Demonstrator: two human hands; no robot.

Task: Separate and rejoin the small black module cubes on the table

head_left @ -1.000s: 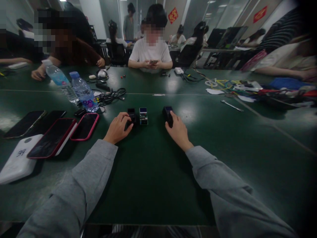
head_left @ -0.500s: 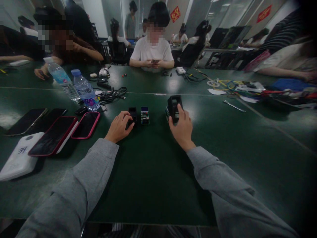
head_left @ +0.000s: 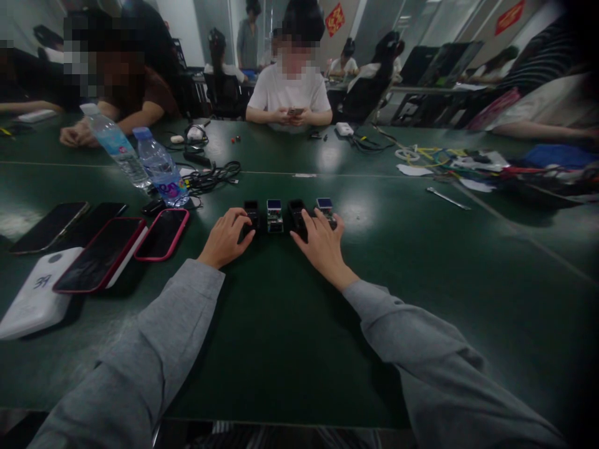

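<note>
Several small block-like devices stand in a row on the dark green table (head_left: 281, 324). My left hand (head_left: 228, 237) curls around the leftmost black block (head_left: 251, 212). Beside it stands a small module with a blue screen (head_left: 274, 215). My right hand (head_left: 318, 243) lies over another black block (head_left: 296, 215), fingers closed on it and pressing it down on the table. Just right of that sits a second blue-screened module (head_left: 324, 206), touching my right fingers. Both arms wear grey sleeves.
Several phones (head_left: 161, 234) and a white power bank (head_left: 32, 299) lie at left. Two water bottles (head_left: 159, 168) and tangled black cables (head_left: 210, 178) stand behind them. People sit across the table. Wires, papers and a metal tool (head_left: 447, 198) lie at right.
My right hand lifted the black block, carried it left and set it down next to the first blue-screened module. A second blue-screened module now shows beside it. The left hand stayed put.
</note>
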